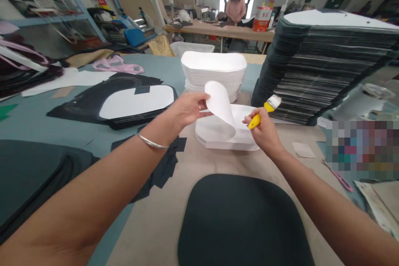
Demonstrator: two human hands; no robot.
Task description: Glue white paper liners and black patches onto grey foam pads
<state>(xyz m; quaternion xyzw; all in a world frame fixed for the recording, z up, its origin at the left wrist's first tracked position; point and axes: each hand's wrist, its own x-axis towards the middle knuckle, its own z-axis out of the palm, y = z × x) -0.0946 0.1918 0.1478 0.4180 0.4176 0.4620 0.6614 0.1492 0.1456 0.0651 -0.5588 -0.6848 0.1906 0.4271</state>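
My left hand (192, 108) pinches the left end of a white sheet (220, 106), which curls up off a low stack of white rounded sheets (229, 144). In my right hand (261, 126) is a yellow-handled paintbrush (264, 112), its pale bristles pointing up and to the right, above the right end of that stack. Closer to me lies a dark rounded panel (245, 220), flat on the brown board. Right behind the low stack stands a taller pile of white rounded pieces (213, 70).
A high stack of dark sheets (296, 66) rises at the right. Dark pieces topped by a white panel (137, 102) lie left, near dark scraps (162, 170). Pink-handled scissors (341, 178) lie at the right. Another person (236, 6) stands at a far table.
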